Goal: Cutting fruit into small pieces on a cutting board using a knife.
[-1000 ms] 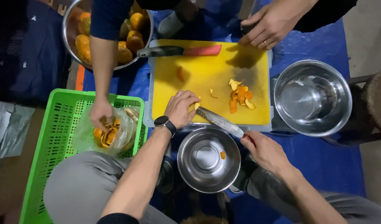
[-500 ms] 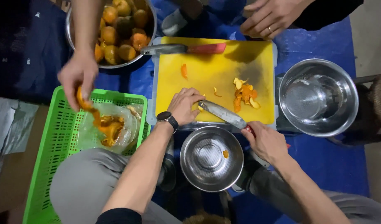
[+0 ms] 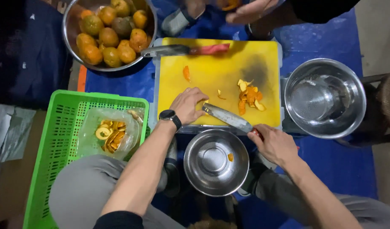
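Here, seen from above: a blue sheet [image 3: 330, 169] covers the work surface, w/ a green plastic basket [image 3: 55, 140] at the left edge holding a clear bag of orange peels [image 3: 110, 133]. At centre sits the yellow cutting board [image 3: 220, 63], flanked top-left by a large steel bowl of whole citrus fruit [image 3: 108, 32] and at right by an empty steel bowl [image 3: 324, 97]. A smaller steel bowl [image 3: 216, 162] sits just below the board, between the person's knees, w/ one orange scrap inside.

The person's right hand [image 3: 275, 144] is wrapped tight round the handle of a kitchen knife [image 3: 226, 116], whose blade lies at a slant across the board's near edge, tip pointing toward the left hand [image 3: 188, 104]. That hand, a black watch [image 3: 169, 115] on its wrist, rests palm-down on the board w/ fingers curled; it seems to pinch a small pale piece of fruit at the blade tip, though the fingers hide most of it, so whether it truly grips anything can't be told.

A small heap of cut peel pieces [image 3: 250, 95] lies right of the blade; a lone orange sliver [image 3: 186, 73] sits apart, nearer the board's far side. A second knife w/ red handle [image 3: 182, 50] rests along the top edge. Another person's hand [image 3: 250, 10] hovers beyond the board.
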